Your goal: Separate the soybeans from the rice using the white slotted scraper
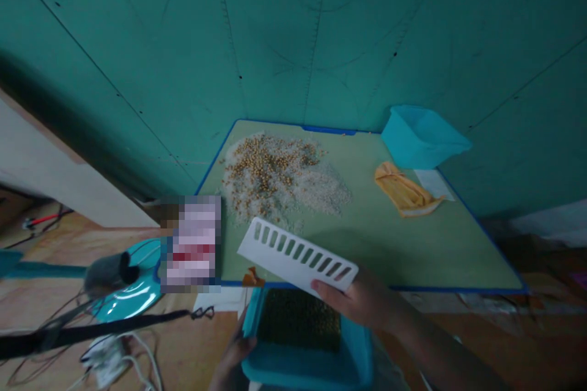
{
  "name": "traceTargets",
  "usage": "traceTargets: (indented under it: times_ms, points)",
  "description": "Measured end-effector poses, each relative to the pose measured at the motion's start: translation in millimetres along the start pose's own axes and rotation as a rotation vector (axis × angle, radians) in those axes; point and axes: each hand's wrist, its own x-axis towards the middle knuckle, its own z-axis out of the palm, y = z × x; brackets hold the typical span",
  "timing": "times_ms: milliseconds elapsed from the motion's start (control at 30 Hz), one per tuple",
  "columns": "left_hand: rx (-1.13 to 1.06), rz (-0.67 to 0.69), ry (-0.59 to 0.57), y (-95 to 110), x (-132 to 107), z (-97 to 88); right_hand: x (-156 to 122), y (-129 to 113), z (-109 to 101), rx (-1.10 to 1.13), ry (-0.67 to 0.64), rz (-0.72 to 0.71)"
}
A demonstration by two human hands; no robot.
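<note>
My right hand grips one end of a white slotted plastic strip, thumb on its face. The strip is tilted over the table's front edge, partly above a blue plastic tub. At the tub's left side, my left hand holds its rim and wall; some of its fingers are hidden. Inside the tub lie many small dark green grains, too small to name surely. Beyond the strip, a pile of round yellow-brown beans and white rice-like grains is spread on the green tabletop.
A second blue tub stands at the back right. Before it lie an orange cloth and a white paper. A blurred-out package is at the left edge. A black stand arm and cables are lower left. A green wall rises behind.
</note>
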Motion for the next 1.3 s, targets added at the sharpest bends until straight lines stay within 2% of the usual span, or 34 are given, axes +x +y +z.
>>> traceTargets:
  times_ms: [100,233,367,467,600,667,733,833,900,967,1033,1167,1300]
  points:
    - [-0.024,-0.001,0.01,-6,1,2.6,0,7,-7,-0.01,0.058,-0.015]
    - [-0.061,-0.003,0.004,-16,15,7.2,-6,22,-17,-0.018,0.22,0.045]
    - [-0.052,-0.043,0.003,-20,25,6.6,-13,30,-25,-0.026,0.301,0.066]
    - [-0.057,-0.052,0.023,-20,28,4.8,-16,22,-25,-0.022,0.273,0.012]
    - [-0.064,-0.056,0.016,-17,26,6.1,-13,2,-16,-0.001,0.085,-0.085]
    - [-0.072,-0.062,0.011,-15,18,9.2,-11,-4,-10,0.006,0.005,-0.096]
    - [-0.084,-0.066,0.011,-12,4,14.6,-10,-3,-6,0.004,-0.017,-0.085]
    - [-0.128,-0.084,-0.022,-5,-21,27.1,-12,6,-6,-0.028,0.069,-0.053]
    - [-0.159,-0.087,-0.114,2,-35,36.1,-15,14,-8,-0.057,0.154,-0.019]
    - [-0.157,-0.068,-0.16,9,-43,42.8,-17,21,-12,-0.085,0.224,0.023]
    - [-0.154,-0.049,-0.156,12,-46,45.5,-19,24,-15,-0.105,0.28,0.063]
    - [-0.143,-0.066,-0.113,9,-38,39.1,-20,23,-16,-0.099,0.342,0.078]
    - [-0.066,-0.067,-0.03,2,-10,25.8,-13,11,-4,-0.064,0.281,0.014]
